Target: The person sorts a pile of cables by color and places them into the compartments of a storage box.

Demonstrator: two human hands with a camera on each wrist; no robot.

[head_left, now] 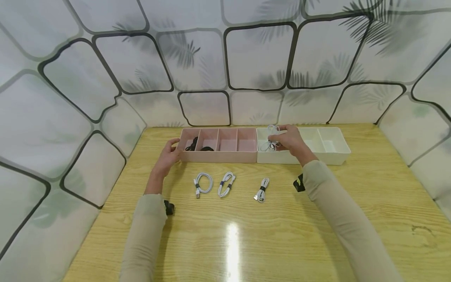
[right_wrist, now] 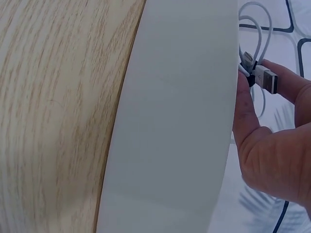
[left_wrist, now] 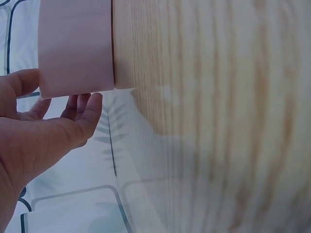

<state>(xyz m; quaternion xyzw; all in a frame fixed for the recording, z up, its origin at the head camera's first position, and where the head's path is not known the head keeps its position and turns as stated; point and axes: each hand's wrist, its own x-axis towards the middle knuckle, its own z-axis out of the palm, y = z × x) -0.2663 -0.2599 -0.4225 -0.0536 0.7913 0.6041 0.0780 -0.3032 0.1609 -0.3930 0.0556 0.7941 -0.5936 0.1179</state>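
Note:
Over the leftmost compartment of the white organizer box, my right hand pinches a bundled white USB cable. The right wrist view shows its metal USB plug and a dark tie between the fingertips. My left hand rests against the left end of the pink organizer box, fingers loosely bent at its end wall. Black cables lie in the pink box's two left compartments. The rest of the contents behind its front wall are hidden.
In front of the boxes, three bundled white cables lie on the wooden table: a round coil, a looped one and a tightly folded one. A patterned cloth rises behind the table and along its sides.

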